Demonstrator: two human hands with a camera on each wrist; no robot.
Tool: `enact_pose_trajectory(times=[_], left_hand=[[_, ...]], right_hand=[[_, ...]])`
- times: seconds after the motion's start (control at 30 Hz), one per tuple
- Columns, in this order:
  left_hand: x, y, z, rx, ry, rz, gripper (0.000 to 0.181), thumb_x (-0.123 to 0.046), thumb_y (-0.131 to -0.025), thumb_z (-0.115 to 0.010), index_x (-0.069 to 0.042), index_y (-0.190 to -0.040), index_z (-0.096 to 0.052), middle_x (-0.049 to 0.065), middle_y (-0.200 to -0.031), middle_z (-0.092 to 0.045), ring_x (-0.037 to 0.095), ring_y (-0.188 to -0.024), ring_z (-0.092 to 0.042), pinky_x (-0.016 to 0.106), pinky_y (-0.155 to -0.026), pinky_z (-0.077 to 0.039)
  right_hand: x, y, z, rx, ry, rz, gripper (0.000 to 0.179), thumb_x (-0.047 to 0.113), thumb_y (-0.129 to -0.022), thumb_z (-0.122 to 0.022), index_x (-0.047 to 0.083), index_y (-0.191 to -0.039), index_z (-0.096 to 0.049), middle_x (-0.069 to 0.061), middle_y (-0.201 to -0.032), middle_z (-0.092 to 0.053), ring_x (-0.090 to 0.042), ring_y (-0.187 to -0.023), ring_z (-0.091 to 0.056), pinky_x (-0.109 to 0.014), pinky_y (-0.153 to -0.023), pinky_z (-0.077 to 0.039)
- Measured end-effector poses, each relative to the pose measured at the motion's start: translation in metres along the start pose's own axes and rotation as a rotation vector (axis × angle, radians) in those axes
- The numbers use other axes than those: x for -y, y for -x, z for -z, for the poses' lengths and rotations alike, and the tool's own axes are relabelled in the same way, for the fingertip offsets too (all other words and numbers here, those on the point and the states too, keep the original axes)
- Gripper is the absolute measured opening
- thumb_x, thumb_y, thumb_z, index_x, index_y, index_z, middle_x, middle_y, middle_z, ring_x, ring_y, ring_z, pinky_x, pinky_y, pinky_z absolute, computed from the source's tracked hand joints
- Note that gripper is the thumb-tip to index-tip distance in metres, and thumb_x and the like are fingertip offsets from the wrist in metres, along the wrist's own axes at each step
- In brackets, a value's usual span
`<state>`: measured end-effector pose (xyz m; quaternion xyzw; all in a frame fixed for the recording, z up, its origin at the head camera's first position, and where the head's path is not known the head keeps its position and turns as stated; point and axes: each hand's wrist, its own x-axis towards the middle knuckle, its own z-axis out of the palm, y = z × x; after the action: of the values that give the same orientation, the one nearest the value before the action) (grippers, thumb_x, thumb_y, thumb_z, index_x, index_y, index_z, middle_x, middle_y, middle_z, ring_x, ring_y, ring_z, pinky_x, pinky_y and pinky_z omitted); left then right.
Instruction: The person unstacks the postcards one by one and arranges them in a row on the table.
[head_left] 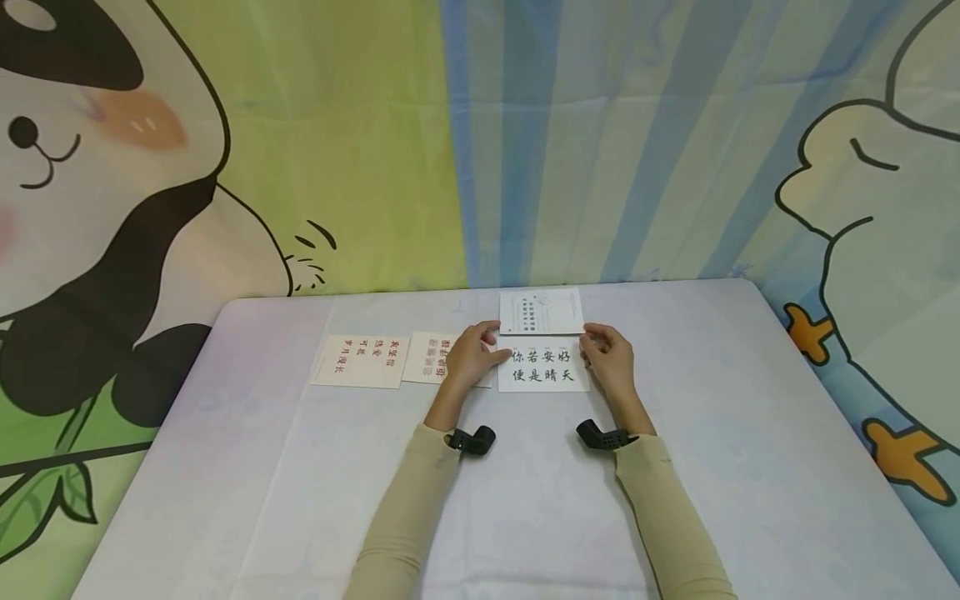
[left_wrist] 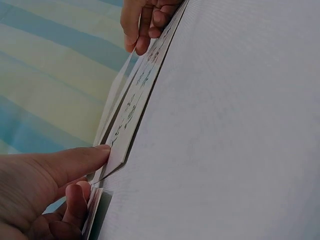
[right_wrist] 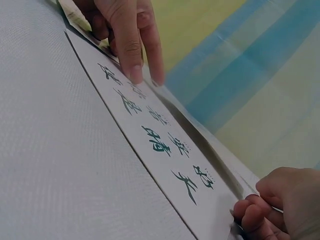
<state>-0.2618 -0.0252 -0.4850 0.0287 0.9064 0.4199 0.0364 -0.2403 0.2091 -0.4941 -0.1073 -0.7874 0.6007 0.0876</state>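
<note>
A white card with two rows of dark green Chinese characters lies on the table between both hands. Just beyond it, a second card with smaller print is tilted up a little. My right hand pinches that far card at its near right corner, with the other fingers curled beside the green-lettered card. My left hand rests its straight thumb on the green-lettered card's left end. Its index finger reaches to the far card's left corner.
Left of the left hand lie two cream cards with red characters, the outer card and the inner card, which the hand partly covers. A white cloth covers the table. Printed cartoon curtains stand behind the table's far edge.
</note>
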Motion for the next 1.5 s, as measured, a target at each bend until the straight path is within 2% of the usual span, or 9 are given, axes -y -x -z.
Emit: enact_pose_trajectory(times=[0.13,0.33,0.73,0.9,1.1,1.3,1.5], left_hand=[[0.000,0.001,0.000,0.007,0.006,-0.003,0.058,-0.023,-0.081,-0.080,-0.014,-0.134,-0.059,0.000,-0.094,-0.060,0.011,-0.070,-0.050,0.025,-0.060,-0.034],[-0.001,0.002,0.000,0.016,0.021,0.000,0.057,-0.022,-0.082,-0.079,-0.013,-0.135,-0.059,-0.001,-0.093,-0.060,0.012,-0.070,-0.051,0.025,-0.060,-0.035],[-0.004,0.001,0.004,-0.025,0.084,-0.013,0.046,-0.023,-0.090,-0.070,-0.009,-0.132,-0.060,0.005,-0.096,-0.060,0.016,-0.077,-0.053,0.025,-0.065,-0.038],[-0.002,0.001,0.004,-0.048,0.164,-0.032,0.039,-0.016,-0.090,-0.069,-0.005,-0.127,-0.063,0.009,-0.101,-0.062,0.017,-0.081,-0.054,0.024,-0.070,-0.042],[-0.004,0.001,0.003,-0.050,0.261,-0.029,0.038,-0.014,-0.092,-0.067,-0.003,-0.127,-0.060,0.013,-0.109,-0.067,0.020,-0.084,-0.059,0.023,-0.070,-0.046],[-0.009,0.001,0.004,-0.110,0.287,-0.018,0.034,-0.017,-0.092,-0.068,-0.002,-0.122,-0.062,0.014,-0.104,-0.068,0.026,-0.091,-0.066,0.032,-0.077,-0.053],[-0.010,0.003,0.001,-0.148,0.271,-0.011,0.031,-0.017,-0.091,-0.070,-0.004,-0.119,-0.064,0.012,-0.099,-0.069,0.025,-0.086,-0.066,0.029,-0.072,-0.052]], right_hand=[[-0.002,0.000,0.001,-0.014,-0.057,-0.019,0.025,0.009,-0.096,-0.060,-0.004,-0.117,-0.062,-0.017,-0.099,-0.062,-0.004,-0.056,-0.055,-0.015,-0.049,-0.045],[-0.002,0.000,0.000,-0.027,-0.104,-0.025,0.022,0.005,-0.095,-0.061,-0.008,-0.113,-0.062,-0.016,-0.095,-0.062,-0.005,-0.057,-0.056,-0.015,-0.048,-0.045],[0.002,-0.005,0.000,-0.013,-0.068,-0.043,0.022,0.005,-0.094,-0.063,-0.008,-0.111,-0.062,-0.015,-0.093,-0.061,-0.006,-0.058,-0.055,-0.015,-0.049,-0.045],[0.002,-0.002,0.000,-0.009,-0.072,-0.066,0.023,0.007,-0.094,-0.063,-0.007,-0.112,-0.063,-0.014,-0.094,-0.062,-0.006,-0.058,-0.056,-0.015,-0.050,-0.045],[0.001,-0.001,0.001,-0.009,-0.089,-0.055,0.024,0.008,-0.093,-0.064,-0.007,-0.112,-0.063,-0.015,-0.094,-0.063,-0.006,-0.058,-0.056,-0.015,-0.050,-0.045],[0.003,-0.002,0.000,-0.004,-0.082,-0.039,0.023,0.007,-0.093,-0.064,-0.007,-0.112,-0.064,-0.014,-0.093,-0.063,-0.006,-0.058,-0.057,-0.015,-0.050,-0.045],[0.002,0.001,0.001,-0.003,-0.112,-0.062,0.024,0.006,-0.093,-0.065,-0.008,-0.112,-0.063,-0.006,-0.086,-0.063,-0.005,-0.056,-0.056,-0.015,-0.050,-0.044]])
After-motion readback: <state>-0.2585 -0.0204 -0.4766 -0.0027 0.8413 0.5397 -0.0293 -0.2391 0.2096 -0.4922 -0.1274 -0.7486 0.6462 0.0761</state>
